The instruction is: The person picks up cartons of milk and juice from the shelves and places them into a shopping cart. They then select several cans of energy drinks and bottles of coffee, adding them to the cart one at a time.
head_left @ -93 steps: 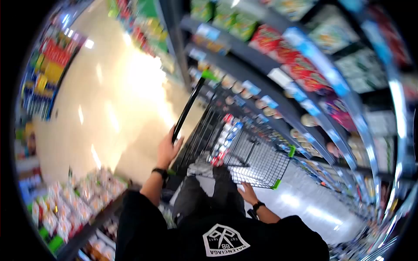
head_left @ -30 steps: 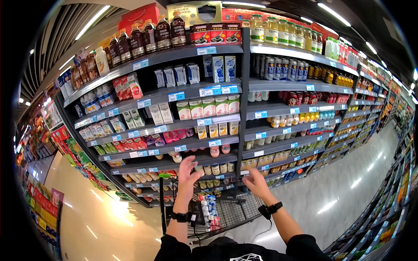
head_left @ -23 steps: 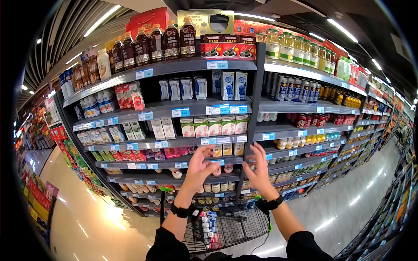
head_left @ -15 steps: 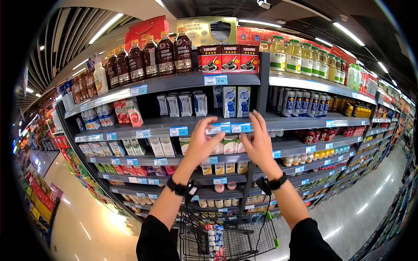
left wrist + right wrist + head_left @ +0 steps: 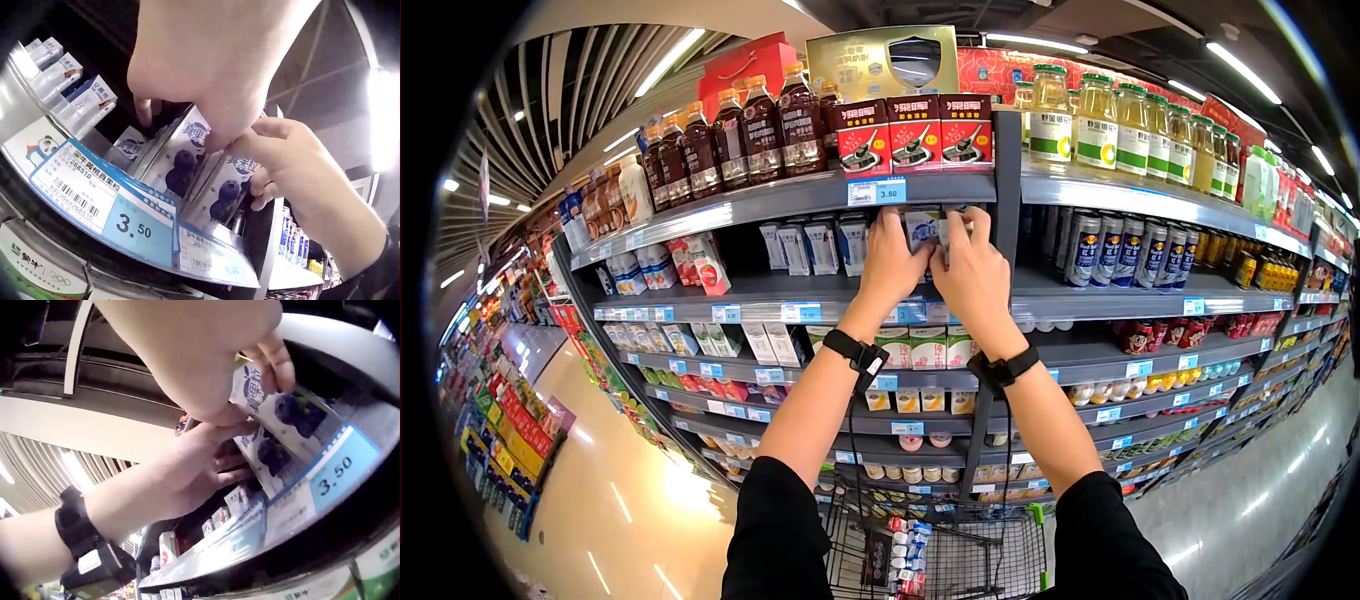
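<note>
Both hands reach up to a grey shelf point(image 5: 800, 292) of white drink cartons printed with blueberries. My left hand point(image 5: 905, 232) has its fingers and thumb curled round one blueberry carton point(image 5: 183, 167). Right beside it, my right hand point(image 5: 960, 232) grips the neighbouring carton point(image 5: 227, 195) at its top. In the right wrist view the right fingers point(image 5: 275, 362) hook over a carton point(image 5: 284, 409), with the left hand point(image 5: 187, 469) just behind. The cartons' backs are hidden by the hands.
A blue 3.50 price tag point(image 5: 134, 225) runs along the shelf edge below the cartons. Dark bottles point(image 5: 745, 125) and red boxes point(image 5: 915, 130) stand on the shelf above, cans point(image 5: 1120, 250) to the right. A wire shopping cart point(image 5: 940, 550) stands below my arms.
Both hands have risen from near the cart up past the lower shelves to the blueberry cartons. They were open in the air and now grip the cartons.
</note>
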`<act>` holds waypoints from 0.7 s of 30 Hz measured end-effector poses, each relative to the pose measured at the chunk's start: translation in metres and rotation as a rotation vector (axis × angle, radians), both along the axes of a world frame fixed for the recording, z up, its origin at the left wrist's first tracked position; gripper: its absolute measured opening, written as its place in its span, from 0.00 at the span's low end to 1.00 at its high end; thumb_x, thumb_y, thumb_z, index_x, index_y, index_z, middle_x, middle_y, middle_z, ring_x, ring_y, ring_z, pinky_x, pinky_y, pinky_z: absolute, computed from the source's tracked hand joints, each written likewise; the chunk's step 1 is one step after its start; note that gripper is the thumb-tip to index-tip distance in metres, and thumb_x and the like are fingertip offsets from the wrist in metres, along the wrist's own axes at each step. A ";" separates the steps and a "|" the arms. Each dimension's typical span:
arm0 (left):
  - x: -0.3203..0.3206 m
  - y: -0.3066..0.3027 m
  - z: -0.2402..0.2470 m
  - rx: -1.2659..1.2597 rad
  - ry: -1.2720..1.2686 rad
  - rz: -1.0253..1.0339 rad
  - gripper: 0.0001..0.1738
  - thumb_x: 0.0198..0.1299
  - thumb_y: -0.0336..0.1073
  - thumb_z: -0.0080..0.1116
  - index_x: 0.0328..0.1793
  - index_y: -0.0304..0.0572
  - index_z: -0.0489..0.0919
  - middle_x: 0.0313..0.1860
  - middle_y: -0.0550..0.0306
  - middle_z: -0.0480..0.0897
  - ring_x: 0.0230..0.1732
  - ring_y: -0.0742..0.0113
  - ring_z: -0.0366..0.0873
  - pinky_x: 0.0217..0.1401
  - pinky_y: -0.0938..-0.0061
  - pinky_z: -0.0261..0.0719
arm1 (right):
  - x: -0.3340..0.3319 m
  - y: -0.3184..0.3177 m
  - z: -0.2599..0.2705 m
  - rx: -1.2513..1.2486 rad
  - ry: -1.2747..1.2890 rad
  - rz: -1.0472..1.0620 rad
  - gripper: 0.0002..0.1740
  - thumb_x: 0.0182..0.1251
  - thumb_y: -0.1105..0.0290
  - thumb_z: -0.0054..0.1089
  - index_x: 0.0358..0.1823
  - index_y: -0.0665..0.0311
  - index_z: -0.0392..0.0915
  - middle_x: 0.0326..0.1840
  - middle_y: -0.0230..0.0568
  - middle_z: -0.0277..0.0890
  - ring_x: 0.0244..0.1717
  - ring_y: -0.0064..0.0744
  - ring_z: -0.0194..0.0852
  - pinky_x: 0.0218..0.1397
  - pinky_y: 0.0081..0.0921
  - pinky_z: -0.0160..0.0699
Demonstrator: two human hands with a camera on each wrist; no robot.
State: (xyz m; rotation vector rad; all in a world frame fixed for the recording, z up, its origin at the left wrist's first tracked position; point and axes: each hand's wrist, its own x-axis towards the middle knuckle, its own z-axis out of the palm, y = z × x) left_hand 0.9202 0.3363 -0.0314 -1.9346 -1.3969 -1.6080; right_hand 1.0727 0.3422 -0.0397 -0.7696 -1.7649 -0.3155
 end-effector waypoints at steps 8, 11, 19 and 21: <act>0.006 -0.035 -0.023 0.181 0.032 -0.022 0.35 0.56 0.35 0.79 0.69 0.40 0.74 0.58 0.42 0.83 0.58 0.38 0.83 0.61 0.58 0.81 | 0.020 -0.008 -0.021 0.011 0.116 0.063 0.28 0.60 0.67 0.72 0.61 0.59 0.74 0.66 0.51 0.77 0.35 0.61 0.87 0.37 0.47 0.88; 0.008 -0.077 -0.053 0.496 0.102 0.055 0.34 0.51 0.30 0.83 0.64 0.37 0.80 0.57 0.47 0.83 0.57 0.48 0.82 0.63 0.63 0.80 | 0.031 -0.018 -0.035 0.095 0.161 0.278 0.26 0.54 0.74 0.76 0.56 0.61 0.80 0.64 0.48 0.80 0.48 0.55 0.88 0.48 0.42 0.89; 0.011 -0.270 -0.254 -0.065 -0.173 0.246 0.36 0.47 0.29 0.86 0.63 0.34 0.81 0.58 0.46 0.82 0.56 0.52 0.81 0.59 0.63 0.80 | 0.083 -0.112 -0.168 -0.258 0.413 0.549 0.33 0.58 0.81 0.79 0.66 0.69 0.77 0.66 0.52 0.80 0.59 0.40 0.84 0.62 0.33 0.85; 0.019 -0.316 -0.312 -0.469 -0.274 0.248 0.32 0.48 0.24 0.80 0.63 0.39 0.82 0.56 0.46 0.83 0.56 0.48 0.82 0.57 0.62 0.81 | 0.098 -0.137 -0.238 -0.639 0.320 0.543 0.31 0.59 0.77 0.80 0.65 0.69 0.79 0.63 0.48 0.82 0.55 0.35 0.85 0.57 0.30 0.86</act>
